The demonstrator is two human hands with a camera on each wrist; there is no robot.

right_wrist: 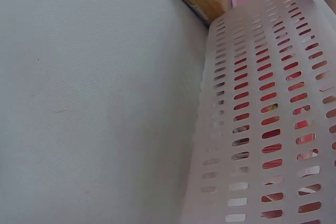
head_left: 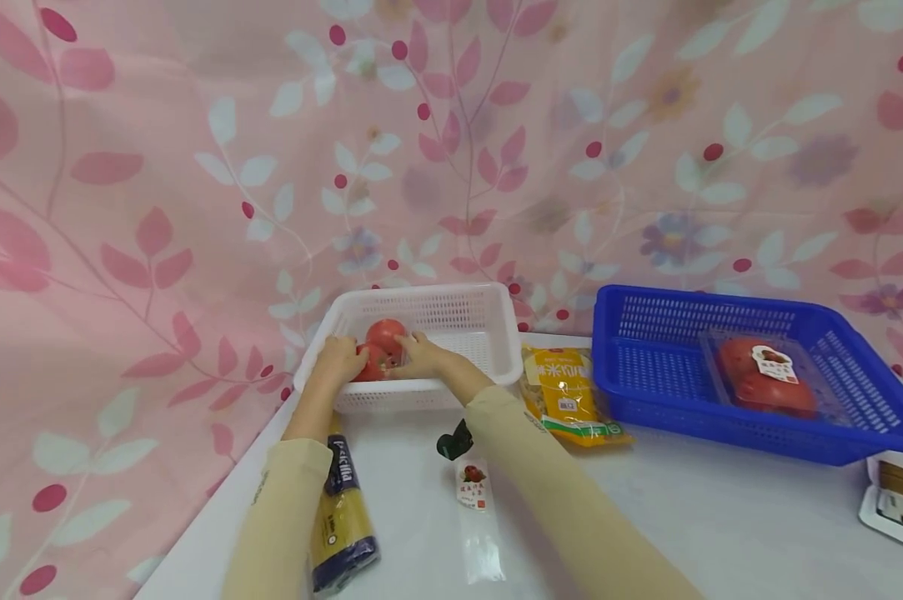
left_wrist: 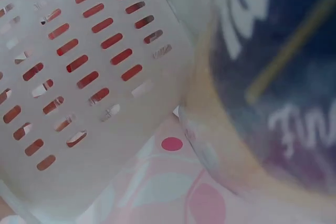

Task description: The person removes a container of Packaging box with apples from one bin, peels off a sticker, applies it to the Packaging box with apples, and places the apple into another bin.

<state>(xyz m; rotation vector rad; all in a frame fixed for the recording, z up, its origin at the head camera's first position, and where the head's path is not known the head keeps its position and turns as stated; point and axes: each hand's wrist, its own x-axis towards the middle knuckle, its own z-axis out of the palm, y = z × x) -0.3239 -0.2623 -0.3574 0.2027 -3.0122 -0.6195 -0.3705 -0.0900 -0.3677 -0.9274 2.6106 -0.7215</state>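
Note:
Several red tomatoes (head_left: 386,332) sit in the left part of a white slotted basket (head_left: 481,293). Glints of clear plastic show about them through the slots in the wrist views. My left hand (head_left: 337,360) reaches over the basket's left side and grips the tomatoes from the left, fingers bent over them. From the right, my right hand (head_left: 425,358) holds them with bent fingers, its wrist above the front rim. The undersides of the tomatoes are hidden. Neither hand shows clearly in its own wrist view.
A yellow and dark-blue noodle pack (head_left: 343,508) lies under my left forearm. A fruit label (head_left: 471,485) on a clear strip and a dark green piece (head_left: 455,441) lie before the basket. Rightward are a yellow grain bag (head_left: 559,387) and a blue basket (head_left: 646,400) holding boxed tomatoes (head_left: 774,392).

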